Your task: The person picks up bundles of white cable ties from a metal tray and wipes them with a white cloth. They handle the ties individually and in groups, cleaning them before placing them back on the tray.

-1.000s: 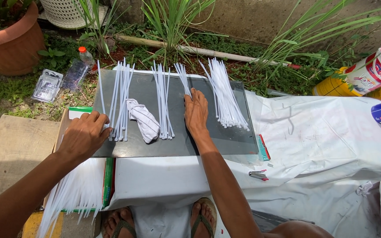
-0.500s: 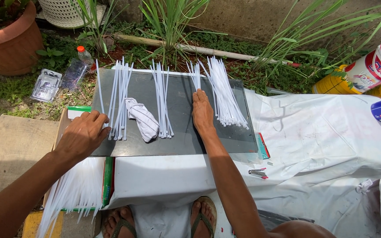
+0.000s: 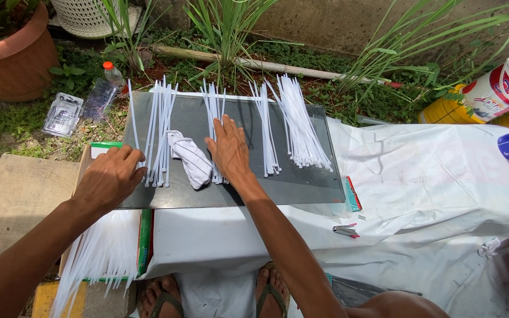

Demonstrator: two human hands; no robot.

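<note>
1. A dark glass pane [image 3: 290, 182] is seen at the centre of the frame, laid flat on a bench covered by a white sheet [image 3: 431, 194].
2. Four bunches of white cable ties are spread on the pane: a left bunch [image 3: 159, 132], a second bunch [image 3: 213, 109], a third bunch [image 3: 265, 126] and a right bunch [image 3: 301, 123].
3. The left hand [image 3: 110, 179] is placed at the pane's left edge, fingers curled loosely; its fingertips lie just beside the lower ends of the left bunch. Nothing is seen held in its grip.
4. The right hand [image 3: 229, 150] is laid flat, palm down, with fingers stretched open over the second bunch; the ties are pressed under it, not gripped.
5. A crumpled white cloth [image 3: 188, 156] lies between the left and second bunches, just beside the right hand.
6. More ties [image 3: 98, 253] are heaped in a box at the lower left, under the left forearm.
7. A clay pot [image 3: 10, 56] is seen at the upper left, with a clear bottle [image 3: 102, 91] and a clear plastic tray [image 3: 63, 113] on the grass near it.
8. Cans [image 3: 502, 82] lie at the upper right.
9. Feet in sandals [image 3: 160, 297] show at the bottom edge.
</note>
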